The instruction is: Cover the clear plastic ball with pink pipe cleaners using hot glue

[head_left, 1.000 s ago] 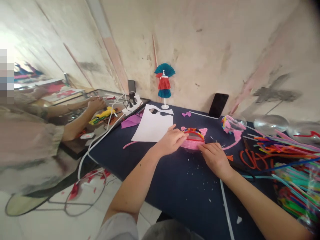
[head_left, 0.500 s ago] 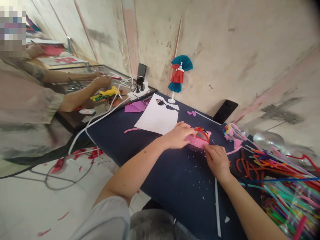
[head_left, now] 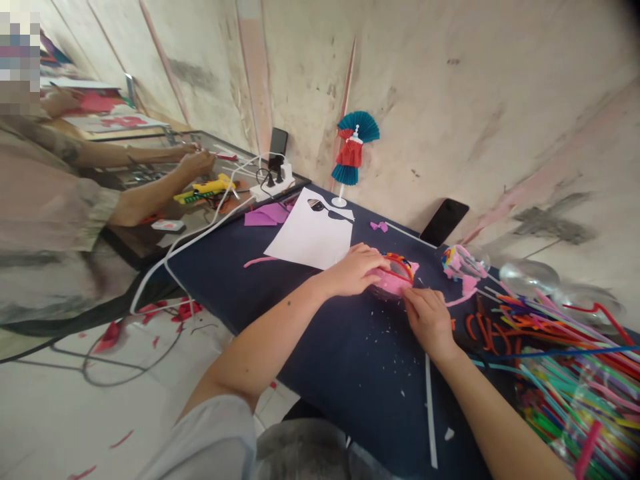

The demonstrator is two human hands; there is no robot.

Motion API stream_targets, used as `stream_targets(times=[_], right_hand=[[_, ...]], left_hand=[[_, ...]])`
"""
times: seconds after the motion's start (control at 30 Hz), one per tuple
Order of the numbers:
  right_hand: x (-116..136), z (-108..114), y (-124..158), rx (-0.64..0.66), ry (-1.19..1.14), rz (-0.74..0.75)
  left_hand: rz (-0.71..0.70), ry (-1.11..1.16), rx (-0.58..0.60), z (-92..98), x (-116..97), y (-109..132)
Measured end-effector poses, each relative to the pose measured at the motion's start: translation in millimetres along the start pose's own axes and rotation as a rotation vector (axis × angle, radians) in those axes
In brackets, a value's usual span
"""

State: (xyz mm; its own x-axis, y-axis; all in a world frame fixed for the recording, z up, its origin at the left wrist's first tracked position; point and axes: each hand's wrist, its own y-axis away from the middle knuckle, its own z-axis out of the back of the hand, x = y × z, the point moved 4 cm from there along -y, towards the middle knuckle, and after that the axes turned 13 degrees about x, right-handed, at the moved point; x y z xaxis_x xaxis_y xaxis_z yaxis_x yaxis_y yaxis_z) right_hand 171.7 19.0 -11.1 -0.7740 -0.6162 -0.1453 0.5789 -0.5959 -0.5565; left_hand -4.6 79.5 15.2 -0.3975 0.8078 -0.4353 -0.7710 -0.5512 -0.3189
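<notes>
Pink piece (head_left: pixel 392 285): left hand (head_left: pixel 356 270) clamped on left side, right hand (head_left: pixel 431 319) pinching lower right edge. Brace with left, press lightly with right, avoid crushing.

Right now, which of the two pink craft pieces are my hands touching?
The red-edged pink piece, between your left hand and right hand. The other pink piece lies untouched, farther right, near the clear domes.

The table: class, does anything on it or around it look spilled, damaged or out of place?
Yes. White scraps lie strewn over the table near the right hand, and red scraps litter the floor, like loose litter. Dark stains mark the wall.
</notes>
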Motion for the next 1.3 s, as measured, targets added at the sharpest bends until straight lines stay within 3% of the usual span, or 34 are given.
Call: stream_targets(times=[0.3, 0.57, 0.8, 1.03, 1.3], right_hand=[[-1.0, -0.4, -0.3, -0.011, 0.013, -0.016], [-2.9, -1.2, -0.8, -0.022, 0.001, -0.033], [-3.0, -2.1, 0.2, -0.001, -0.003, -0.041], [-2.7, -1.8, -0.5, -0.005, 0.007, -0.045], [0.1, 1.1, -1.6, 0.001, -0.016, -0.053]], left_hand=[[-0.006, -0.066, 0.037, -2.6, 0.1, -0.4], [0.025, -0.287, 0.054, -15.9, -5.9, -4.5], [0.001, -0.229, 0.061, -9.2, -7.8, -1.9], [0.016, -0.264, 0.052, -15.7, -10.7, -4.5], [0.023, -0.129, 0.066, -7.0, -9.5, -0.6]])
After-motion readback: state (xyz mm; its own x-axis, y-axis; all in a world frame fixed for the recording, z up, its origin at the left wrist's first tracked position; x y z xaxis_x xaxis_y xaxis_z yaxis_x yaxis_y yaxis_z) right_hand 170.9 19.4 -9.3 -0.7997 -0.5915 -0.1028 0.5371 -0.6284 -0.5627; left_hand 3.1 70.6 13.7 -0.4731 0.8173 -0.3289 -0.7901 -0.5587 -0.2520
